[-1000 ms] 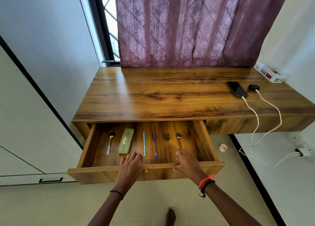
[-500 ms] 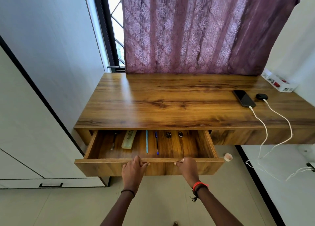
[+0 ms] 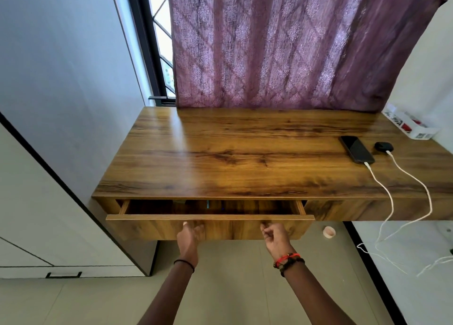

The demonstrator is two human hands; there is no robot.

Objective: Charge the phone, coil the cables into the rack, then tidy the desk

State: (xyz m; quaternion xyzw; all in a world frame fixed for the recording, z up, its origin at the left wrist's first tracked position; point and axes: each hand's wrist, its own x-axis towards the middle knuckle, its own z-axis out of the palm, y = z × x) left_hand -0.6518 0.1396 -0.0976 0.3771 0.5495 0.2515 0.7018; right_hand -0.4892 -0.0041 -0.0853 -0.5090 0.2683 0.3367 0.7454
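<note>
wooden desk (image 3: 245,153) before a purple curtain (image 3: 282,50) carries a plugged-in phone (image 3: 356,149).

Purple curtain (image 3: 294,43) over barred window (image 3: 162,30) — white wall (image 3: 61,55), beige floor (image 3: 232,280).

Glossy wood-grain surface (image 3: 245,153) with window glare, matching wood drawer (image 3: 208,228), woven purple cloth curtain (image 3: 294,43), glossy black glass phone (image 3: 356,149), smooth white cables (image 3: 389,202), matt white walls, pale smooth floor tiles (image 3: 110,302)
</note>
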